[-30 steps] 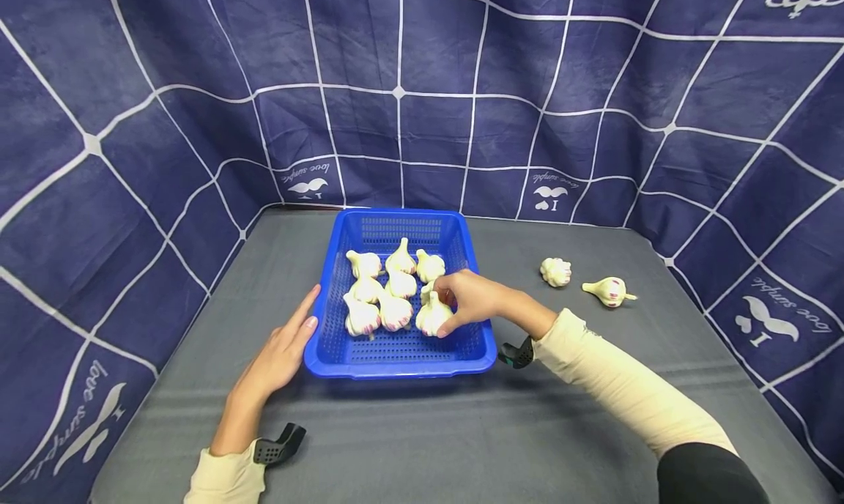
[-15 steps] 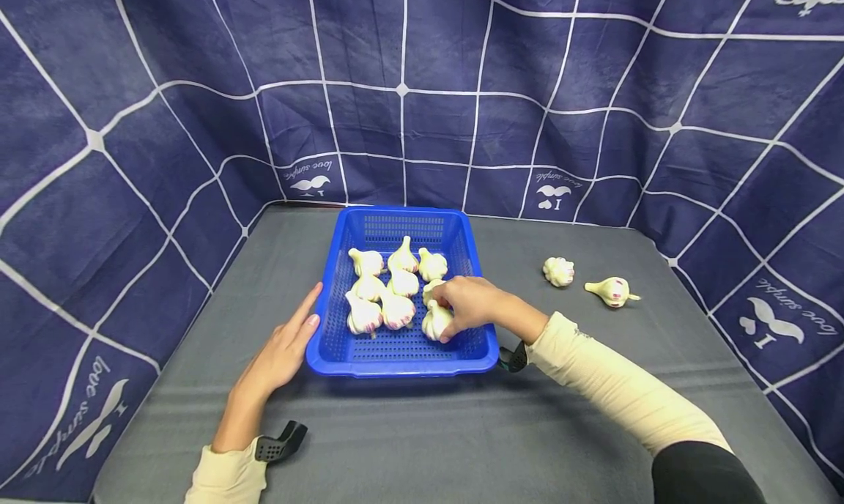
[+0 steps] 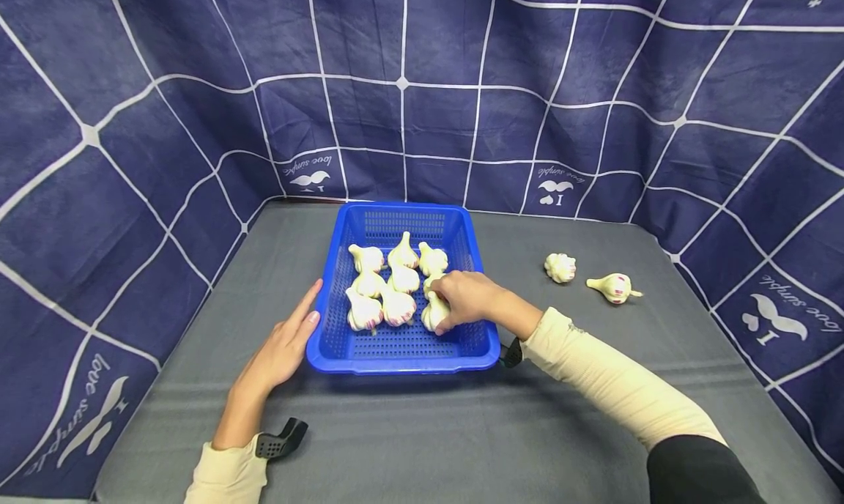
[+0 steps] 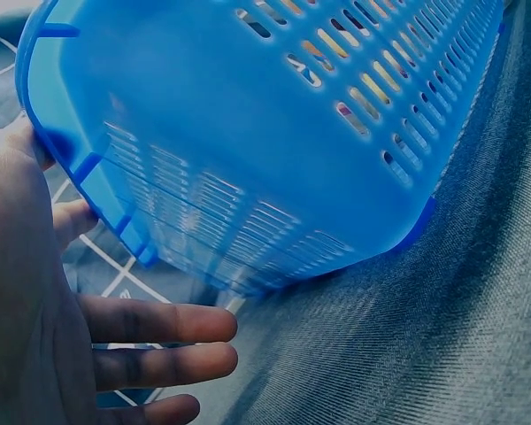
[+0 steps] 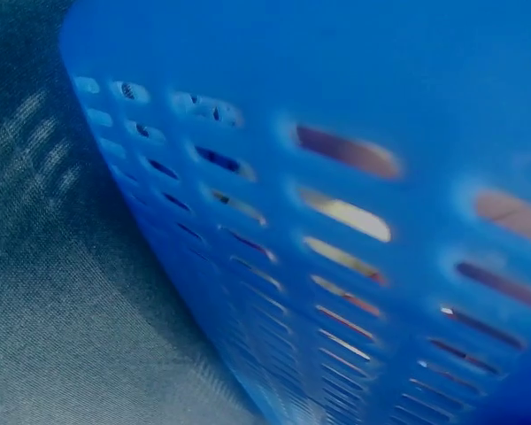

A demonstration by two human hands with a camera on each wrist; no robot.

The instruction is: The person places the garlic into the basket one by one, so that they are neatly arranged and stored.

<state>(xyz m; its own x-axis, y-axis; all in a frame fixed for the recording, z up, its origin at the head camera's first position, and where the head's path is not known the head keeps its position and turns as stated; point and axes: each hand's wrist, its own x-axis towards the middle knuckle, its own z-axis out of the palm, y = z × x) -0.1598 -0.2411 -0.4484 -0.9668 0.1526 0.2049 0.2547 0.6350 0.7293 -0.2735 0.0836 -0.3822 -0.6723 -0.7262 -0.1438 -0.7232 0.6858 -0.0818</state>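
In the head view, a blue plastic basket [image 3: 402,365] holds several white garlic bulbs with purple-pink marks. My right hand [image 3: 469,299] reaches over the right side and grips a garlic bulb [image 3: 434,313] between thumb and fingers, low in the basket. Just behind that one, another bulb is partly covered by the hand. At the left side my left hand [image 3: 280,350] touches the rim with its thumb and forefinger. The left wrist view shows its other fingers [image 4: 173,323] straight beside the basket wall [image 4: 186,97]. The right wrist view has only the slotted wall [image 5: 203,53], hiding that hand.
Two more items lie on the grey cloth to the right: a round garlic bulb [image 3: 560,268] and a long-necked one [image 3: 615,288]. A blue checked curtain [image 3: 435,116] encloses the back and both sides. The basket walls stand around the bulbs.
My right hand has shifted slightly to the right and lowered with its bulb beside the others. The left hand stays at the rim.
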